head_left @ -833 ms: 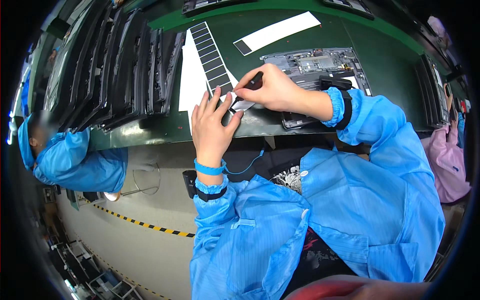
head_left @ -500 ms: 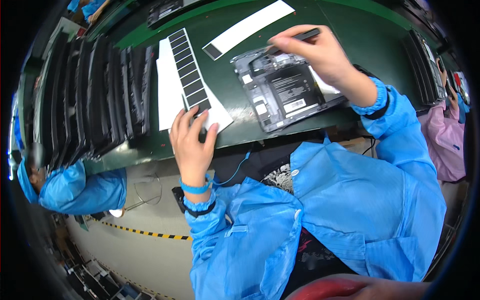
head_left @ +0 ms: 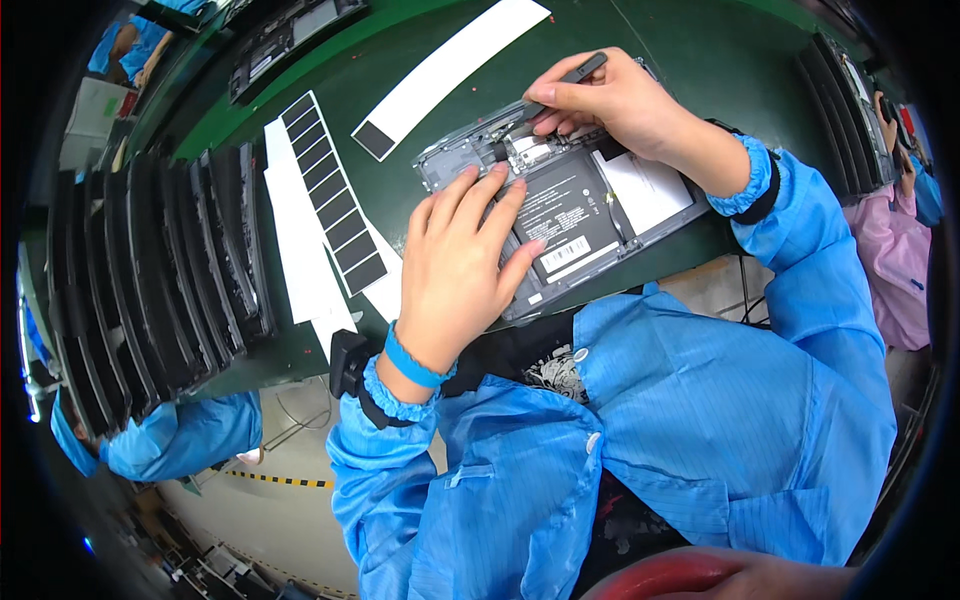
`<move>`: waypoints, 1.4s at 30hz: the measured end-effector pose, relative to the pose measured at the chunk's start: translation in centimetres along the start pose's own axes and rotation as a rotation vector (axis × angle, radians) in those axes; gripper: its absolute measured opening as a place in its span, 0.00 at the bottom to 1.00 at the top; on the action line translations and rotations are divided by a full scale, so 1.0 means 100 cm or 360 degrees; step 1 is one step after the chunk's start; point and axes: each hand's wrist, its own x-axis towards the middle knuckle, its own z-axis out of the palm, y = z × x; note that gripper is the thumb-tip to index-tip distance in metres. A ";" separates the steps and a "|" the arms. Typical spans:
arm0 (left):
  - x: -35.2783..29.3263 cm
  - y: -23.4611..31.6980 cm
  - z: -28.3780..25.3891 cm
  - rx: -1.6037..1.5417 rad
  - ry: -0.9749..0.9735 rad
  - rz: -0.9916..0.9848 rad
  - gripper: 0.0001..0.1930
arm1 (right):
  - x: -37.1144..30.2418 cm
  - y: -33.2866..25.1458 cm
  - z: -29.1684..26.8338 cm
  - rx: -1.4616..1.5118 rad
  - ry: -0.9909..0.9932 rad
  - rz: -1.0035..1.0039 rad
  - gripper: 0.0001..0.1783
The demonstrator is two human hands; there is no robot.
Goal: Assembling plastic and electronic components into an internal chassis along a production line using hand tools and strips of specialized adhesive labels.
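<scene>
An opened laptop base (head_left: 452, 162) lies on the green bench in front of me, its inside facing up. A black battery (head_left: 560, 215) with a white label fills its middle. My right hand (head_left: 625, 108) is closed in a pinch on a slim black tool (head_left: 584, 70), held slanting over the far part of the base; its tip is hidden by the fingers. My left hand (head_left: 455, 265) rests with fingers spread on the left part of the laptop base, nothing in its grasp. A white sheet (head_left: 655, 190) covers part of the base at the right.
Left of the base lies a white strip with several black rectangles (head_left: 335, 205) over white sheets (head_left: 290, 235). Another white strip (head_left: 450, 75) carries one black rectangle. Dark panels (head_left: 150, 280) stand in a row at far left, more panels (head_left: 850, 110) at right. Co-workers sit nearby.
My left hand has moved right from the strip of black rectangles onto the laptop base. My right hand, still pinching the tool, has shifted slightly left. The whole view has shifted.
</scene>
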 end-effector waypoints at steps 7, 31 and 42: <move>-0.002 0.001 0.003 0.0011 -0.0073 -0.0105 0.27 | 0.004 0.005 0.002 -0.0067 0.0075 -0.0006 0.14; -0.006 -0.002 0.008 -0.0050 -0.0071 -0.0106 0.26 | 0.006 -0.001 -0.001 -0.0220 0.0045 -0.0132 0.16; -0.008 -0.002 0.011 -0.0073 -0.0027 -0.0082 0.26 | 0.024 -0.021 -0.003 -0.0180 -0.0281 -0.0049 0.11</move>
